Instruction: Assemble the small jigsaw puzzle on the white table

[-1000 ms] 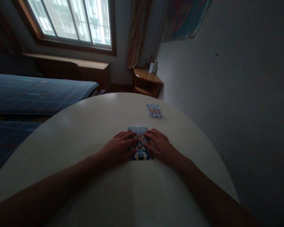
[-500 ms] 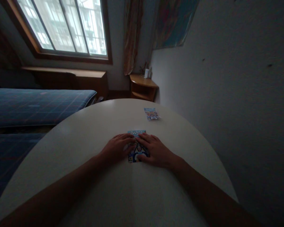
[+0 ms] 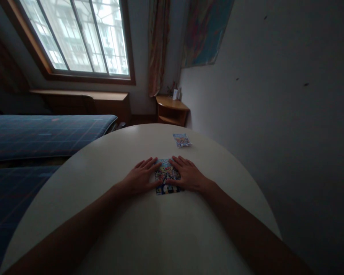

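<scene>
A colourful printed paper [image 3: 166, 175] lies flat on the round white table [image 3: 109, 160]. My left hand [image 3: 140, 177] rests on its left edge with the fingers stretched out flat. On the paper's right side lies my right hand [image 3: 187, 175], fingers also spread and pressing down. Both hands partly hide the paper, so only its middle strip shows between them. A second, smaller colourful paper [image 3: 182, 140] sits farther back on the table, untouched.
The table stands close to a grey wall [image 3: 275, 114] on the right. A bed with a blue checked cover [image 3: 46, 131] lies to the left. A wooden corner shelf [image 3: 172, 109] and a window [image 3: 80, 38] are behind.
Both hands have slid apart and forward over the paper, uncovering its middle. The head has tilted, shifting the view slightly.
</scene>
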